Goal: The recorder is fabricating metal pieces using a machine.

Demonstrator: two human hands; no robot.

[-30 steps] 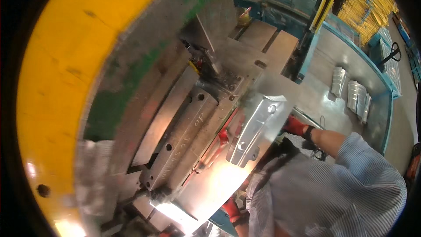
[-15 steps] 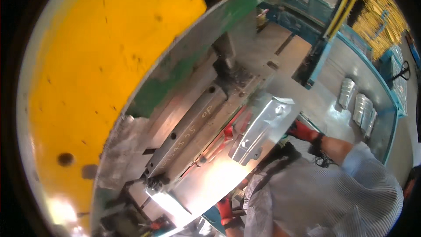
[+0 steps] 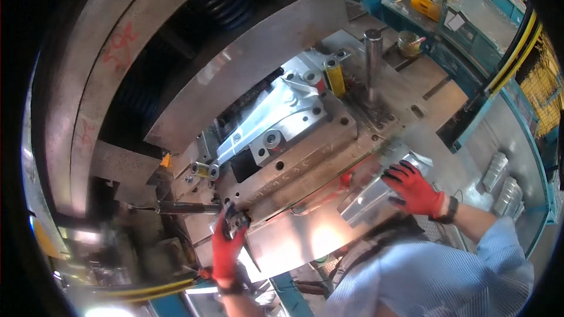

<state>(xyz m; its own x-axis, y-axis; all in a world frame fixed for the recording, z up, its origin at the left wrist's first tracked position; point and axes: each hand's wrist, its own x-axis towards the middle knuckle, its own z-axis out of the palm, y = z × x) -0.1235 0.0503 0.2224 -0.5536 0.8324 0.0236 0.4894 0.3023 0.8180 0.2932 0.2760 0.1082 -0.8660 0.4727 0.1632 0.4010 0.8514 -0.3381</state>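
Observation:
My right hand (image 3: 414, 189), in a red glove with dark fingertips, has its fingers spread over a bent sheet-metal part (image 3: 365, 201) on the front plate. My left hand (image 3: 227, 252), also red-gloved, reaches up to a dark fitting (image 3: 238, 218) at the lower die's near-left corner. Its fingertips blend with that fitting, so I cannot make out whether they grip it. Another shiny formed sheet-metal part (image 3: 267, 111) sits on the lower die (image 3: 305, 164), between the two hands and farther away.
The heavy upper die (image 3: 252, 53) hangs over the lower one. An upright guide post (image 3: 373, 64) stands at the right, a second post (image 3: 191, 207) at the left. Several formed parts (image 3: 496, 171) lie on the right-hand tray. A yellow bin (image 3: 432, 1) is at the back.
The view has shifted, and the gap between the dies now shows, with a part inside. The part under my right hand appears lower and farther right. My left hand has come up to the die corner.

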